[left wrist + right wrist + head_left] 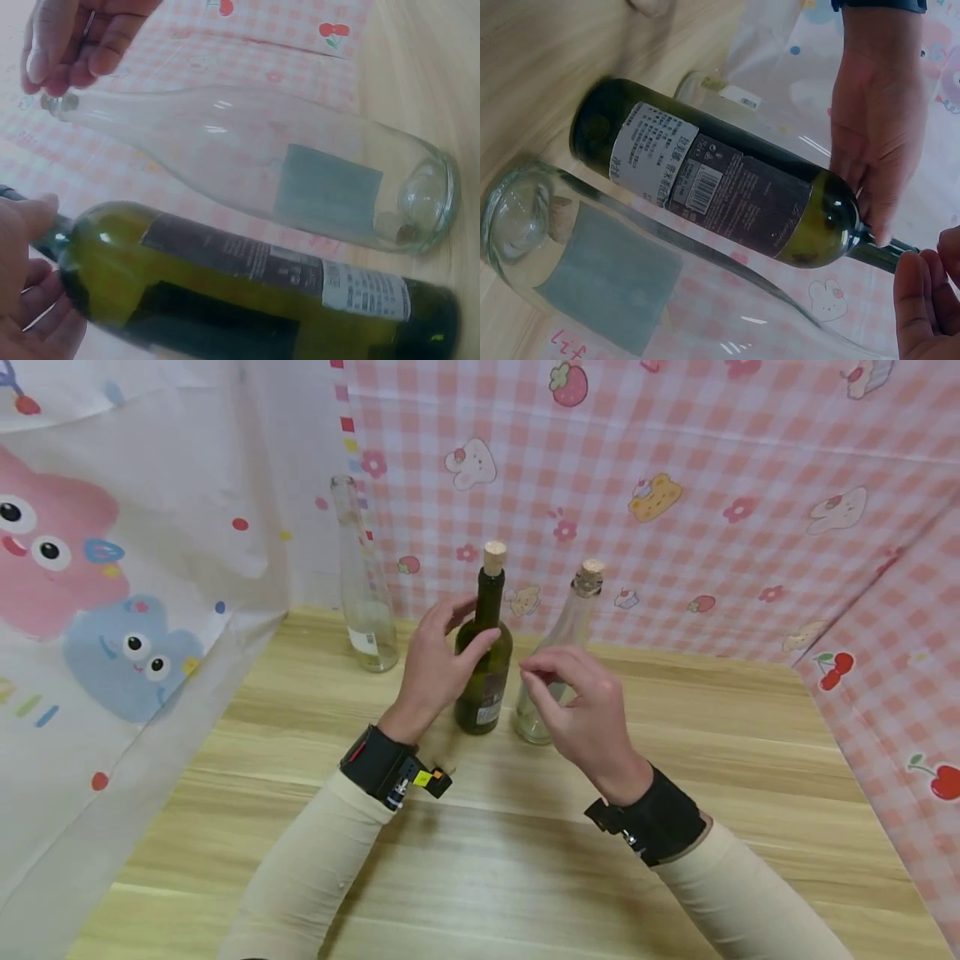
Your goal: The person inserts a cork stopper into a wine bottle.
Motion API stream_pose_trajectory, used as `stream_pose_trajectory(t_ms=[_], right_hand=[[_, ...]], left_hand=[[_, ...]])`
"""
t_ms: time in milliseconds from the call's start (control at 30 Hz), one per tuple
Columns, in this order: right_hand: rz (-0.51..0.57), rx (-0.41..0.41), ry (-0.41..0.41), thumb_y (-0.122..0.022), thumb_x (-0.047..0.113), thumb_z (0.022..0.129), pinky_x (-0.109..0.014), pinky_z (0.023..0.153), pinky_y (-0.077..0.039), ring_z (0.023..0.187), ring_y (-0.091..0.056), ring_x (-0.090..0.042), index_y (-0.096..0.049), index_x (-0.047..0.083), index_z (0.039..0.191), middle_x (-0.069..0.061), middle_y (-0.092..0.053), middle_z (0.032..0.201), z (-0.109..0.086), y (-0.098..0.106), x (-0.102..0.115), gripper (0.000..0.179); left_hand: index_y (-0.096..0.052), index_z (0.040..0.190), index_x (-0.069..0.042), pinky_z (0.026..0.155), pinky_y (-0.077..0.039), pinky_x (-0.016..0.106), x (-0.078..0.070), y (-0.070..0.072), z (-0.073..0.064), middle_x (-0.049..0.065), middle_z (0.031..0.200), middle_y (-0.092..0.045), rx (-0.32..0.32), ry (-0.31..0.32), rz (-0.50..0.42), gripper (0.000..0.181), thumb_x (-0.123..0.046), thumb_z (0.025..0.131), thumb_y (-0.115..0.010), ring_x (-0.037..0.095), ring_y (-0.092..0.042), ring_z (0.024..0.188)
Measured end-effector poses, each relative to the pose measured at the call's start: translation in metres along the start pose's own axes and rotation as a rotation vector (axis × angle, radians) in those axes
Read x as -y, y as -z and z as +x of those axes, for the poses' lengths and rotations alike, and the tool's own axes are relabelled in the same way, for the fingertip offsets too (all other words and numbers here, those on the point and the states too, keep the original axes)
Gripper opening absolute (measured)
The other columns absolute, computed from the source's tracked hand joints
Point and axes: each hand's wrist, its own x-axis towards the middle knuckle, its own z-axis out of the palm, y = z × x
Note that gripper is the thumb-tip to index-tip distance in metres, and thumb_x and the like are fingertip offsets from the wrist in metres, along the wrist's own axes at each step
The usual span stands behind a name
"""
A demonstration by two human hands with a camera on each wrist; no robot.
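My left hand (438, 664) grips a dark green wine bottle (474, 693) around its shoulder and lower neck, thumb at the front. This bottle stands upright with a cork (494, 558) protruding from its mouth. In the right wrist view its printed label (735, 199) faces the camera. To its right stands a clear glass bottle (225, 142), also topped by a cork (592, 566). My right hand (581, 714) is raised in front of the clear bottle, fingers curled and the tips of thumb and index finger together. Nothing shows between them.
Another clear bottle (367, 627), without a cork, stands at the back left of the wooden table (480, 868). A small brown piece (405, 232) lies inside the corked clear bottle's base. Pink checked cloth (675, 443) hangs close behind the bottles.
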Motion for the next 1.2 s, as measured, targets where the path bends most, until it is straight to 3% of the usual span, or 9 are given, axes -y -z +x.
stream_pose_trajectory(t_ms=[167,300,433,567,733,867,1067,1200], right_hand=[[0.022,0.036,0.006,-0.076,0.002,0.093,-0.019,0.078,-0.059,0.086,-0.07,-0.017,-0.078,0.001,0.102,-0.01,-0.074,0.095,0.0,-0.009,-0.007,0.009],[0.025,0.041,-0.016,-0.078,0.003,0.092,-0.026,0.076,-0.062,0.084,-0.071,-0.017,-0.078,0.003,0.101,-0.009,-0.073,0.094,-0.003,-0.015,-0.013,0.009],[0.067,0.048,-0.096,-0.078,0.005,0.093,-0.024,0.078,-0.062,0.086,-0.071,-0.016,-0.078,0.006,0.102,-0.006,-0.073,0.094,-0.01,-0.022,-0.017,0.009],[0.127,0.03,-0.231,-0.078,0.007,0.093,-0.018,0.079,-0.06,0.088,-0.07,-0.013,-0.079,0.006,0.103,-0.007,-0.075,0.096,-0.022,-0.027,-0.021,0.009],[0.191,-0.007,-0.399,-0.079,0.009,0.094,-0.017,0.077,-0.059,0.086,-0.069,-0.003,-0.08,0.007,0.103,-0.009,-0.077,0.099,-0.035,-0.03,-0.022,0.009],[0.247,-0.006,-0.511,-0.078,0.013,0.095,-0.019,0.078,-0.061,0.085,-0.07,0.001,-0.079,0.007,0.104,-0.01,-0.077,0.103,-0.044,-0.032,-0.02,0.011],[0.315,0.023,-0.617,-0.076,0.014,0.097,-0.019,0.078,-0.062,0.083,-0.072,-0.003,-0.078,0.004,0.105,-0.014,-0.075,0.104,-0.059,-0.035,-0.017,0.013],[0.323,0.048,-0.658,-0.075,0.013,0.097,-0.018,0.077,-0.061,0.085,-0.075,-0.014,-0.078,0.003,0.106,-0.016,-0.075,0.105,-0.065,-0.036,-0.017,0.014]], left_hand=[[-0.059,0.142,-0.006,0.116,-0.048,0.042,0.012,0.017,-0.017,0.012,0.139,-0.065,-0.036,0.025,0.013,0.053,-0.031,0.098,-0.075,0.028,-0.06,0.133],[-0.062,0.138,-0.006,0.112,-0.05,0.043,0.027,0.035,-0.036,0.013,0.134,-0.066,-0.022,0.024,0.042,0.046,-0.029,0.1,-0.073,0.029,-0.062,0.127],[-0.068,0.131,-0.006,0.107,-0.054,0.043,0.042,0.051,-0.062,0.012,0.13,-0.069,-0.003,0.016,0.112,0.037,-0.026,0.1,-0.073,0.029,-0.064,0.12],[-0.072,0.125,-0.006,0.1,-0.058,0.042,0.054,0.062,-0.089,0.011,0.124,-0.072,0.009,0.012,0.157,0.031,-0.021,0.098,-0.076,0.027,-0.068,0.114],[-0.072,0.124,-0.007,0.097,-0.06,0.042,0.06,0.068,-0.105,0.01,0.123,-0.073,0.019,0.018,0.15,0.029,-0.021,0.099,-0.074,0.026,-0.07,0.112],[-0.072,0.123,-0.006,0.096,-0.061,0.042,0.062,0.069,-0.113,0.011,0.121,-0.074,0.007,0.063,0.104,0.027,-0.02,0.1,-0.073,0.026,-0.071,0.11],[-0.072,0.122,-0.004,0.094,-0.061,0.045,0.063,0.066,-0.125,0.015,0.116,-0.074,-0.007,0.121,0.058,0.026,-0.017,0.1,-0.072,0.027,-0.071,0.107],[-0.072,0.122,-0.003,0.094,-0.062,0.044,0.06,0.065,-0.129,0.014,0.116,-0.074,-0.013,0.128,0.047,0.025,-0.017,0.101,-0.071,0.026,-0.071,0.107]])
